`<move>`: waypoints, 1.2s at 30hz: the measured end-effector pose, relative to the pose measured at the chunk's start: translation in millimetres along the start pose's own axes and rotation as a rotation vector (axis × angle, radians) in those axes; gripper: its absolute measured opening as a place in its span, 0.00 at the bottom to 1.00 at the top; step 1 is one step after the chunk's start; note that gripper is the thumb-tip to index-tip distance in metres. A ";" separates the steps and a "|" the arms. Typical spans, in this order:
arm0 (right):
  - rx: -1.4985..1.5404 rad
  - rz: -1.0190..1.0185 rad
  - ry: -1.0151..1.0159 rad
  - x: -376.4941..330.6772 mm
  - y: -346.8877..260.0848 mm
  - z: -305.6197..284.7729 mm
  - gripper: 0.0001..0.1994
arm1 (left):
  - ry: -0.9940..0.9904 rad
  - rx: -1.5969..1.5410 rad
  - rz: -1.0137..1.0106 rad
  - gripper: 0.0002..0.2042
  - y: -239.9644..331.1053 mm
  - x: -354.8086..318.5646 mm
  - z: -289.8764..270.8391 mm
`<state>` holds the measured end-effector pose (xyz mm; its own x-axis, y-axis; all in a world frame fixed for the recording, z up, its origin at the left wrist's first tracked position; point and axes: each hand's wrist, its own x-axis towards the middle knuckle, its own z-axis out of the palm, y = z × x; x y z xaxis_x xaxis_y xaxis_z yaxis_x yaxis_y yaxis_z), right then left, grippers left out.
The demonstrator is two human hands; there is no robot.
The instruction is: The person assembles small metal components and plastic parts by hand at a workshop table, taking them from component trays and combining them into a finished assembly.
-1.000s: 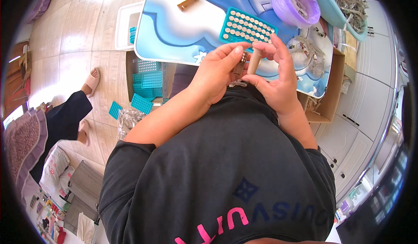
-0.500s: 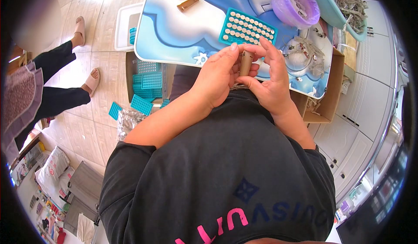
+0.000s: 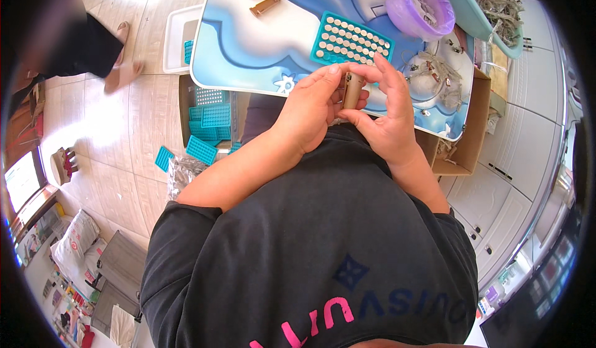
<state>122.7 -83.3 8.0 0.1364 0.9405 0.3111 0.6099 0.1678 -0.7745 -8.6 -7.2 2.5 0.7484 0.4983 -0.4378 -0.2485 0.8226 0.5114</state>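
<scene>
A small brown plastic casing [image 3: 352,93] stands roughly upright between my hands, just over the table's near edge. My left hand [image 3: 310,103] wraps it from the left, thumb uppermost, with some fingertips showing behind it. From the other side my right hand [image 3: 391,112] grips it, thumb at its lower end and index finger near the top. Small dark parts show at the casing's top end, too small to make out. Right beyond my fingers lies a teal tray [image 3: 324,45] with rows of round whitish discs; part of its near row has none.
Several brown casings [image 3: 265,5] lie at the table's far left. A purple lined bucket [image 3: 397,13] and a heap of thin wired parts [image 3: 434,78] are on the right. Cardboard boxes [image 3: 184,109] with teal trays [image 3: 215,116] flank the table [image 3: 248,78]. Another person's feet [image 3: 124,72] show at left.
My hands keep their hold on the casing with barely any movement. The other person at the left has stepped farther away, legs now blurred.
</scene>
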 end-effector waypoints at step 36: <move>0.894 0.352 0.256 -2.7 8.9 -3.7 0.11 | 0.014 0.775 0.296 0.07 2.8 -6.8 3.5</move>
<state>130.7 -85.4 2.4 0.4254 0.9049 0.0115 -0.2962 0.1513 -0.9431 -12.3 -9.2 9.5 0.7096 0.6720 -0.2120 0.0646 0.2375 0.9692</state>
